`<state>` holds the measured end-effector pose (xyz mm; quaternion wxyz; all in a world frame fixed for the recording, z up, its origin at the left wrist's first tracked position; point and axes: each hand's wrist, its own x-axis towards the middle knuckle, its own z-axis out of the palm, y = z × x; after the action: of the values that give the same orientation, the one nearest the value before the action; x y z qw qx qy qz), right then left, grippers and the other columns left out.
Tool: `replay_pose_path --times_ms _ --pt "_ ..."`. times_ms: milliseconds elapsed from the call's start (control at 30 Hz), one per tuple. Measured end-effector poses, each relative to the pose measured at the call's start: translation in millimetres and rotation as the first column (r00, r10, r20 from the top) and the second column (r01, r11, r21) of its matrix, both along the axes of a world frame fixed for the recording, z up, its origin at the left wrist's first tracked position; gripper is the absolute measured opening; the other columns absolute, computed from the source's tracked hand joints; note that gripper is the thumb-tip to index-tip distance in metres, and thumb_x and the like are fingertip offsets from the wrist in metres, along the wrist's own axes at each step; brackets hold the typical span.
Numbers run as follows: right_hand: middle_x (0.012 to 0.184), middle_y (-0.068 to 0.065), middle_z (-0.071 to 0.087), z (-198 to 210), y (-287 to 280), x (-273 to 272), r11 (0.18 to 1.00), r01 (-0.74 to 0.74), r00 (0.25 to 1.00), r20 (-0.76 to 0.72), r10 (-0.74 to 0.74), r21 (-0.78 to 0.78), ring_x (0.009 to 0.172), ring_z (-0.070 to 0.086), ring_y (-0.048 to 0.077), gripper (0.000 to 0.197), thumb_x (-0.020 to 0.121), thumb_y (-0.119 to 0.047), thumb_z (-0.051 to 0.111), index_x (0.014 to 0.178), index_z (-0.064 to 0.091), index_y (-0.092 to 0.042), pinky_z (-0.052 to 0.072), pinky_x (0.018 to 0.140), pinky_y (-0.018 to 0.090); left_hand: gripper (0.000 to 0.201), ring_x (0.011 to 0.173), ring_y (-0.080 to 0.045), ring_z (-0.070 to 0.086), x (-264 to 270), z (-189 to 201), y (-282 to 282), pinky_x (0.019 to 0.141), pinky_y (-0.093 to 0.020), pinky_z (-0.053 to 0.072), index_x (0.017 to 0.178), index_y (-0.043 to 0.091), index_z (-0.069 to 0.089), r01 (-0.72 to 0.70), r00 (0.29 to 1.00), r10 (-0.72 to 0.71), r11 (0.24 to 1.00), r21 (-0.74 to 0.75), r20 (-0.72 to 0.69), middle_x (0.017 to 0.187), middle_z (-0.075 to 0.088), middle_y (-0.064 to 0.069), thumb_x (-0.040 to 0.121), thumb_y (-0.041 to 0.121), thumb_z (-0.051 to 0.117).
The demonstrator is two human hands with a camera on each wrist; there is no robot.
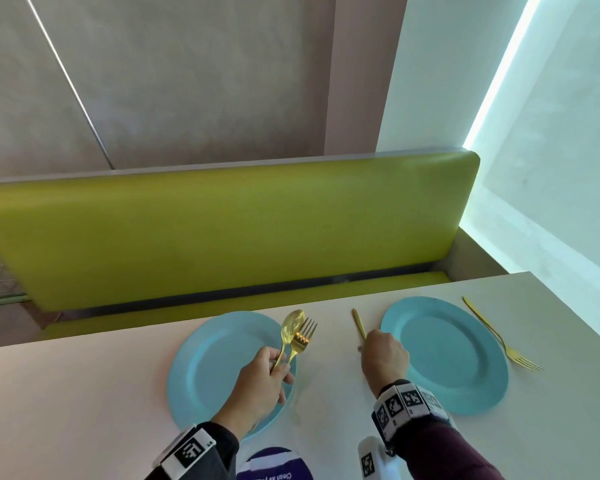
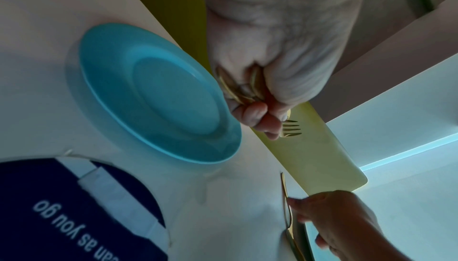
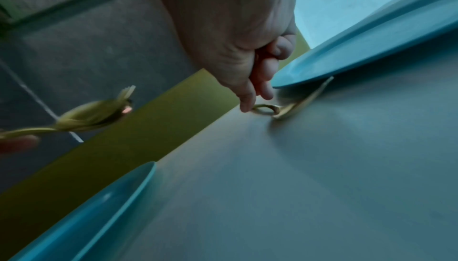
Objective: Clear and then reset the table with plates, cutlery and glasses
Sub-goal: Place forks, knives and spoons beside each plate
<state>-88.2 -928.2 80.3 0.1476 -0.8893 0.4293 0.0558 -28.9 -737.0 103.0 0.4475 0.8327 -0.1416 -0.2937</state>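
Observation:
Two blue plates lie on the pale table, the left plate (image 1: 219, 372) and the right plate (image 1: 447, 355). My left hand (image 1: 278, 368) hovers over the left plate's right rim and grips a gold spoon (image 1: 292, 325) and a gold fork (image 1: 305, 332) by their handles, heads pointing away. In the left wrist view the fork (image 2: 291, 129) tines stick out past the curled fingers (image 2: 255, 114). My right hand (image 1: 383, 355) is down on the table between the plates, fingertips (image 3: 247, 104) pinching the near end of a second gold spoon (image 3: 280, 111), whose handle (image 1: 359, 323) points away. Another gold fork (image 1: 499, 337) lies right of the right plate.
A green padded bench back (image 1: 222, 237) runs behind the table's far edge (image 1: 361, 299). A dark round mat with white lettering (image 2: 74, 206) sits at the near edge between my arms. A wall with a light strip (image 1: 499, 71) stands to the right.

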Motion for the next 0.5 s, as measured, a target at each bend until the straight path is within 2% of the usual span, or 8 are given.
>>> replay_pose_path --times_ms 100,167,233,267,300,333,400,500 --pt "0.103 0.006 0.07 9 9 5 0.977 -0.196 0.966 0.153 0.207 -0.081 0.092 0.067 0.024 0.026 0.095 -0.029 0.049 0.107 0.067 -0.014 0.049 0.072 0.029 0.011 0.051 -0.007 0.054 0 2 -2 0.046 -0.012 0.041 0.103 0.02 0.05 -0.018 1.0 0.018 1.0 -0.021 -0.022 0.086 0.067 0.0 0.099 0.023 0.04" --pt "0.089 -0.001 0.073 19 20 10 0.909 -0.36 0.845 0.339 0.414 -0.212 0.074 0.07 0.02 0.016 0.088 -0.025 0.058 0.095 0.072 -0.019 0.053 0.06 0.028 0.012 0.047 -0.007 0.051 -1 5 -4 0.041 -0.013 0.037 0.099 0.02 0.049 -0.032 0.998 0.03 0.999 -0.033 -0.058 0.083 0.068 -0.001 0.1 0.026 0.038" --pt "0.076 -0.008 0.073 31 30 14 0.819 -0.493 0.695 0.432 0.574 -0.295 0.055 0.068 0.013 0.013 0.069 -0.021 0.068 0.08 0.074 -0.026 0.049 0.042 0.02 0.013 0.044 -0.009 0.049 -1 6 -7 0.041 -0.014 0.037 0.097 0.018 0.049 0.0 0.998 -0.001 1.0 -0.009 -0.056 0.081 0.07 -0.001 0.1 0.024 0.038" --pt "0.076 -0.01 0.073 33 34 16 0.747 -0.575 0.629 0.404 0.664 -0.333 0.055 0.068 0.011 0.017 0.064 -0.02 0.068 0.077 0.075 -0.027 0.049 0.041 0.017 0.013 0.043 -0.009 0.049 -2 6 -8 0.044 -0.015 0.038 0.096 0.017 0.049 0.029 0.999 -0.028 1.0 0.011 -0.04 0.08 0.07 0.0 0.1 0.023 0.038" --pt "0.082 -0.008 0.074 34 38 20 0.68 -0.663 0.588 0.345 0.731 -0.311 0.063 0.07 0.012 0.019 0.066 -0.017 0.068 0.081 0.075 -0.026 0.053 0.047 0.018 0.014 0.043 -0.008 0.049 -2 5 -8 0.047 -0.016 0.041 0.095 0.017 0.05 0.054 0.998 -0.053 0.998 0.025 -0.021 0.079 0.07 0.001 0.099 0.022 0.038" --pt "0.092 -0.005 0.074 34 42 22 0.636 -0.728 0.578 0.27 0.77 -0.257 0.076 0.071 0.017 0.021 0.074 -0.013 0.065 0.089 0.075 -0.024 0.057 0.058 0.023 0.014 0.042 -0.008 0.049 -2 5 -9 0.05 -0.017 0.043 0.094 0.018 0.05 0.078 0.997 -0.078 0.996 0.037 -0.006 0.078 0.07 0.002 0.099 0.022 0.038" --pt "0.104 0.002 0.07 33 45 23 0.571 -0.806 0.567 0.075 0.82 -0.154 0.094 0.065 0.027 0.024 0.087 -0.009 0.052 0.101 0.071 -0.017 0.054 0.074 0.034 0.014 0.041 -0.007 0.049 -3 7 -9 0.054 -0.019 0.045 0.09 0.02 0.05 0.124 0.992 -0.125 0.99 0.065 0.012 0.077 0.07 0.003 0.099 0.025 0.04" --pt "0.106 0.008 0.067 36 49 19 0.521 -0.841 0.526 0.002 0.85 -0.148 0.097 0.061 0.031 0.025 0.09 -0.009 0.048 0.102 0.069 -0.01 0.05 0.075 0.037 0.015 0.041 -0.008 0.048 -6 7 -6 0.057 -0.021 0.045 0.086 0.02 0.048 0.205 0.979 -0.206 0.972 0.114 -0.011 0.075 0.069 0.003 0.098 0.027 0.042"
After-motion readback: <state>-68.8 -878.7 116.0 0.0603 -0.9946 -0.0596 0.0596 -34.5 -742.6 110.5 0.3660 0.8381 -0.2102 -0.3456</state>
